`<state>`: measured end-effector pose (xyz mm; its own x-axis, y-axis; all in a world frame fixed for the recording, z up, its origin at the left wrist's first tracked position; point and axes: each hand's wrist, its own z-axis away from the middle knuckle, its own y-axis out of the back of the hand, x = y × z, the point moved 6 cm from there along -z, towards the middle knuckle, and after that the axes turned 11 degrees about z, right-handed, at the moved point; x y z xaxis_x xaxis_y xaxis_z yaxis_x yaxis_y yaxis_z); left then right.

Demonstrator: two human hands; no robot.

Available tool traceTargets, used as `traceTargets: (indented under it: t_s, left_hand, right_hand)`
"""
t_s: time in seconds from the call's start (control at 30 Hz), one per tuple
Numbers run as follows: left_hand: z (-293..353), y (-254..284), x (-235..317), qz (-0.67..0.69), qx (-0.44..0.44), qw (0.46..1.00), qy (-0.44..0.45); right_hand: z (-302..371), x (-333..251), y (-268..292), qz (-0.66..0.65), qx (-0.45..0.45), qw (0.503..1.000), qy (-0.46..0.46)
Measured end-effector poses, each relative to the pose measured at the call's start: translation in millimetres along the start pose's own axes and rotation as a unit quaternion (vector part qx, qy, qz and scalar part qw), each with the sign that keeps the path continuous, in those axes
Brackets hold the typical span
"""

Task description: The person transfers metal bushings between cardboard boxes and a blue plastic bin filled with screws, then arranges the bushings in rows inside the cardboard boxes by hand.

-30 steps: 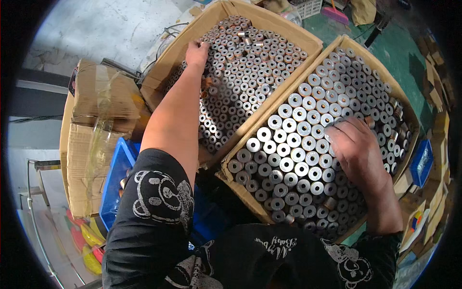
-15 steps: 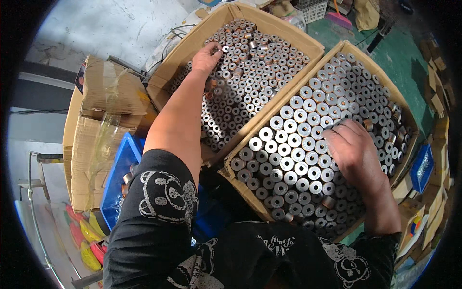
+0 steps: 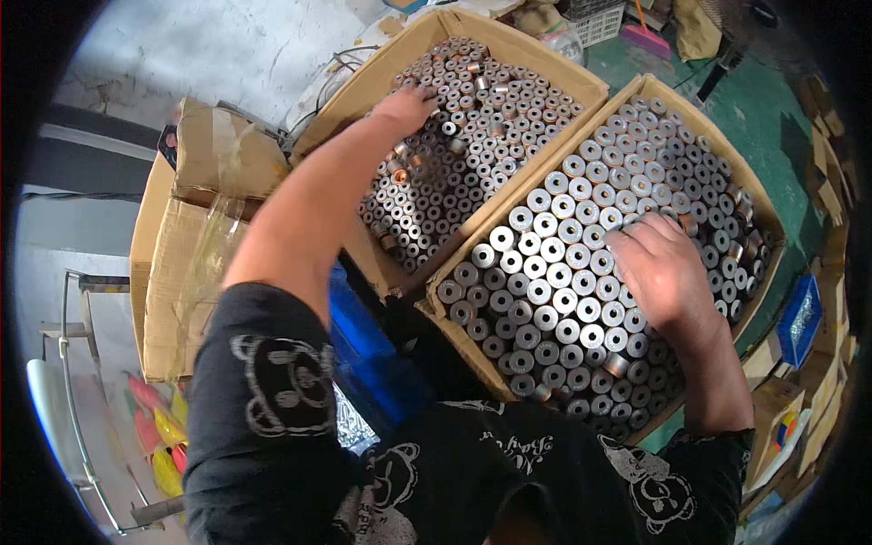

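Two cardboard boxes hold short metal cylinders with holed grey ends and copper-coloured sides. My left hand (image 3: 406,109) reaches into the far left box (image 3: 350,80), fingers stretched out over its small cylinders (image 3: 436,204). A few there lie on their sides on top of the upright ones. In the near right box (image 3: 472,359), larger cylinders (image 3: 565,300) stand upright in close rows. My right hand (image 3: 661,268) rests on these, palm down and fingers curled together. Its fingertips are partly hidden, so what they grip does not show.
A blue plastic bin (image 3: 363,350) stands under my left arm, beside a taped cardboard carton (image 3: 186,272). To the right, a blue tray (image 3: 799,320) lies among cardboard pieces. A pink broom (image 3: 647,40) and a white crate (image 3: 599,24) are at the back.
My left hand has moved a little right and farther into its box, its fingers now stretched forward. My right hand stays at nearly the same place. My left upper arm has swung left.
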<state>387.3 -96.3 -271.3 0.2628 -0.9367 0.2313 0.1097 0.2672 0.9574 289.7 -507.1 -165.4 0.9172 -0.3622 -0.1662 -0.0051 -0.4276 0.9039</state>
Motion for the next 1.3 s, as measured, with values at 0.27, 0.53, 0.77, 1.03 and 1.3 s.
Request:
traceTargets:
  t_s: [0.27, 0.53, 0.77, 1.03, 1.3]
  left_hand:
    - [65.6, -1.8, 27.1, -0.073, -0.067, 0.995, 0.004]
    - [58.0, -11.4, 11.3, -0.092, -0.097, 0.99, -0.046]
    - [63.0, -5.5, 1.0, -0.183, -0.167, 0.968, -0.046]
    - [89.5, -7.4, 28.8, -0.181, -0.219, 0.959, -0.015]
    - [100.7, -8.9, 28.7, -0.181, -0.127, 0.975, -0.025]
  right_hand:
    - [-1.1, -0.3, -4.7, -0.007, 0.006, 1.0, 0.005]
    - [-1.4, -0.6, -4.7, -0.005, 0.02, 1.0, 0.014]
    - [-3.0, -1.3, -2.9, 0.006, 0.026, 1.0, 0.008]
    - [-3.6, -2.2, -2.7, 0.01, 0.021, 1.0, 0.019]
    - [-1.3, -4.5, -2.3, 0.021, 0.007, 1.0, 0.018]
